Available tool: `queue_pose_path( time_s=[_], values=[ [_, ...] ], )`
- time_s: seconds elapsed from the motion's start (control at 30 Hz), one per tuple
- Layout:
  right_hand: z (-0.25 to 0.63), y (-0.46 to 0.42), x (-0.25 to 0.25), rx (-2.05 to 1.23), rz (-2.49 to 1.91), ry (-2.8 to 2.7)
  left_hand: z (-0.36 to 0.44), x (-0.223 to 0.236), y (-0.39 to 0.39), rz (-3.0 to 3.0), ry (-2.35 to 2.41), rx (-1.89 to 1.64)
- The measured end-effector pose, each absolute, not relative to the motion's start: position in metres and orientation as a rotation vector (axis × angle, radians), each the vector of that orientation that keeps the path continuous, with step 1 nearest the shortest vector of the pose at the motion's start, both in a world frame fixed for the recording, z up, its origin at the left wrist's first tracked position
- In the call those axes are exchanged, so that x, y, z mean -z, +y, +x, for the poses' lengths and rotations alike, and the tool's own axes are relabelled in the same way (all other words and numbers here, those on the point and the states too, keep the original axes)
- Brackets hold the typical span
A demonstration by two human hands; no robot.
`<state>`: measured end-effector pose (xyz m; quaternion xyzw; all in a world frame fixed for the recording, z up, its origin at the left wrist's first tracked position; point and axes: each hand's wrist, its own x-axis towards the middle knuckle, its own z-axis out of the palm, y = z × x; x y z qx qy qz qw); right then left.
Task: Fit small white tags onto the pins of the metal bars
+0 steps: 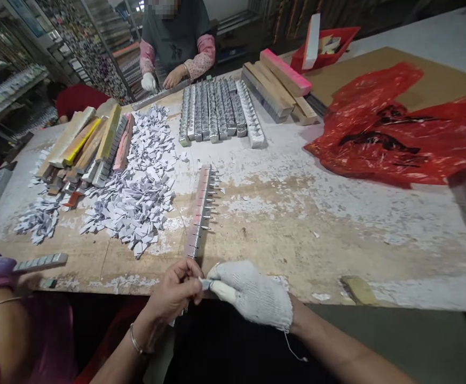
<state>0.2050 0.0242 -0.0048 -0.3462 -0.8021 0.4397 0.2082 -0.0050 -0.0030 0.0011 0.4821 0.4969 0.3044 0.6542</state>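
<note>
My left hand [176, 290], bare with a bracelet at the wrist, is closed in a pinch at the table's near edge. My right hand [252, 293] wears a white knitted glove, its thumb and fingers pressed together from the other side. Between the two fingertips shows a small grey piece [205, 285], partly hidden by the fingers. Just beyond my left hand lies a long narrow bar [196, 218] with a row of thin metal pins sticking out to the right. Its near end passes behind my left hand.
Left of the bar spreads a heap of small white chips [136, 197], beside stacked wooden bars [84, 144]. Silvery bars [212, 112] line the back. A red plastic bag [396, 133] lies right. One co-worker [176, 48] sits opposite; another person's arm [0, 309] is at left.
</note>
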Motion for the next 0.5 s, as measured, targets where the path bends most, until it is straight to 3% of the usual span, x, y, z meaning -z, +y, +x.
queue_pose_path(
  time_s=[0.1, 0.2, 0.3, 0.4, 0.5],
  values=[
    [0.198, 0.026, 0.011, -0.976, -1.176, -2.341, 0.004, 0.001, -0.005, 1.505, 1.47, -0.764],
    [0.191, 0.039, 0.016, -0.988, -1.241, -2.447, 0.004, 0.006, 0.004, 1.782, 1.538, -0.688],
    [0.184, 0.06, 0.024, -0.985, -1.451, -2.465, -0.007, 0.018, 0.026, 1.875, 1.718, -0.688],
    [0.175, 0.076, 0.036, -0.726, -1.726, -2.511, -0.016, 0.03, 0.052, 1.951, 1.86, -0.652],
    [0.166, 0.078, 0.05, -0.564, -1.734, -2.57, -0.018, 0.038, 0.066, 1.997, 1.801, -0.513]
  ],
)
